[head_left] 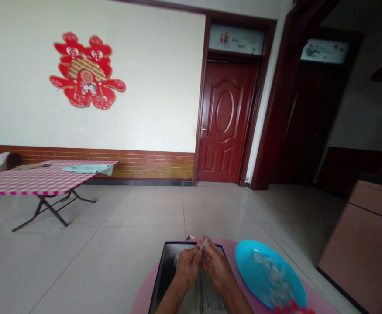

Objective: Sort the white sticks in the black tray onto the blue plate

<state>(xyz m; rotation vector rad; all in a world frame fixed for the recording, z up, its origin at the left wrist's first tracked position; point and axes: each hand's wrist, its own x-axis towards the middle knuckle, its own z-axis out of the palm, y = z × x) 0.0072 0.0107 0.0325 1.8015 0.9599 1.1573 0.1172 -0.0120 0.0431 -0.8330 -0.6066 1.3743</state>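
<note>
Both hands meet above a dark-rimmed box (166, 253). My left hand (189, 263) has its fingers closed near the tips of the other hand. A small whitish, narrow piece (204, 244) sticks up between the fingertips of my right hand (215, 263); its exact kind is too small to tell. Whether the left fingers also grip that piece is hard to see. Inside the box lie dark slender items (169, 269) on the left and clear, thin strips (204, 292) below the wrists, both blurred.
A blue plate (248, 266) with small clear pieces stands right of the box on a pink round table (146, 285). Red items (294, 308) lie at its near edge. A checkered folding table (30, 179) is at left, a brownish cabinet (370, 235) at right.
</note>
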